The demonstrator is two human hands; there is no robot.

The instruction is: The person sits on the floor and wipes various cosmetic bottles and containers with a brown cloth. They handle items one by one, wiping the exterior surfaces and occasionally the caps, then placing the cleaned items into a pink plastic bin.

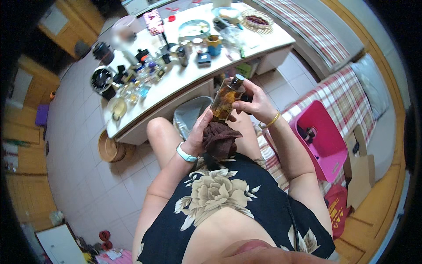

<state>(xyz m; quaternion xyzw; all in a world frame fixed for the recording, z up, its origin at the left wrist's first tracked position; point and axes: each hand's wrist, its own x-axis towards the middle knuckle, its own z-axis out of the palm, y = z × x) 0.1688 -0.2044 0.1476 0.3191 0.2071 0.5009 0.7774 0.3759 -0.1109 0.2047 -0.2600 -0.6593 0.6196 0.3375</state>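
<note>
A clear bottle (pixel 226 100) with a dark cap and amber content is held tilted above my lap, its cap end pointing away from me. My right hand (pixel 258 104) grips its upper side, with the thumb across the front. Around the lower end is my left hand (pixel 198 133), which also holds a bunched dark brown cloth (pixel 220 138). The cloth hangs beneath the bottle and covers part of its base. Whatever the fingers behind the bottle touch is hidden.
Ahead stands a white-topped table (pixel 184 74) crowded with small bottles, a phone (pixel 153 22) on a stand and dishes. A lined bin (pixel 191 114) is under its edge. To my right, a pink plastic basket (pixel 324 142) and an open cardboard box (pixel 361 175) rest on the plaid-covered seat. A wooden bucket (pixel 111 147) stands at left.
</note>
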